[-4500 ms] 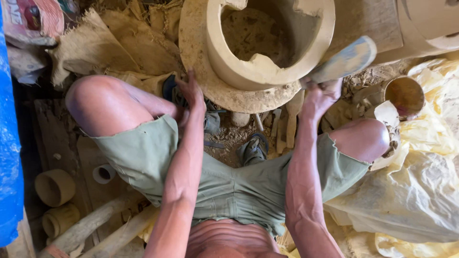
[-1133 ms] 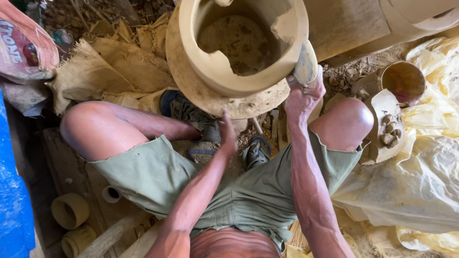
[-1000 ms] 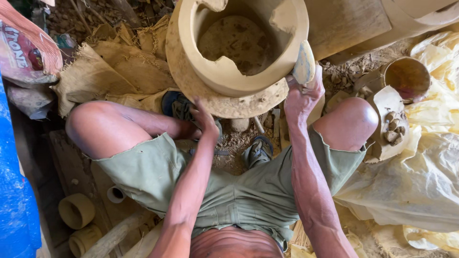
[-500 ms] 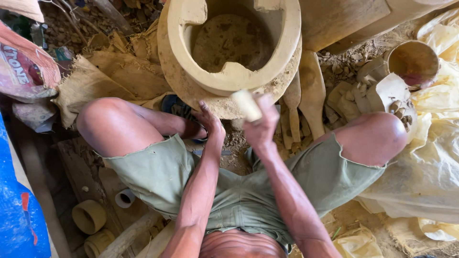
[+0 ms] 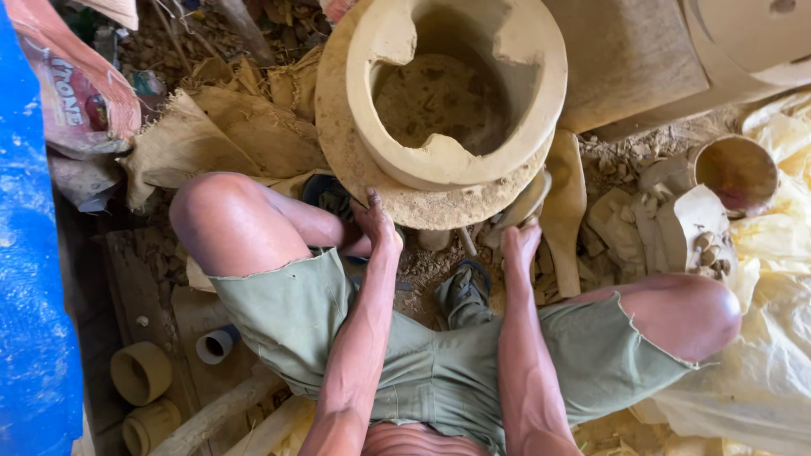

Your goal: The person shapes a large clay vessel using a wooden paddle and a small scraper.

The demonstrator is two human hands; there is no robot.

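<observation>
A thick-walled raw clay stove body [image 5: 456, 160], round with notches cut in its rim, stands on a sandy round base [image 5: 338, 152] between my knees. My left hand [image 5: 376, 224] rests with its fingers on the base's near edge, holding nothing. At the base's lower right edge, my right hand [image 5: 519, 243] grips a flat pale scraper [image 5: 528, 201] whose blade lies against the underside of the base. I sit with bare knees spread, wearing green shorts.
A blue sheet [image 5: 34, 279] runs down the left, with a printed sack [image 5: 80, 101] and burlap [image 5: 228, 127] behind. Small clay rings [image 5: 139, 371] lie at lower left. A round bowl [image 5: 737, 171], clay scraps and yellow plastic [image 5: 777, 338] are at right. A sandalled foot [image 5: 465, 291] sits below the base.
My right hand carried the scraper from the stove's right side to its front, then down to the base's lower right edge. My left hand rose to the base's near edge.
</observation>
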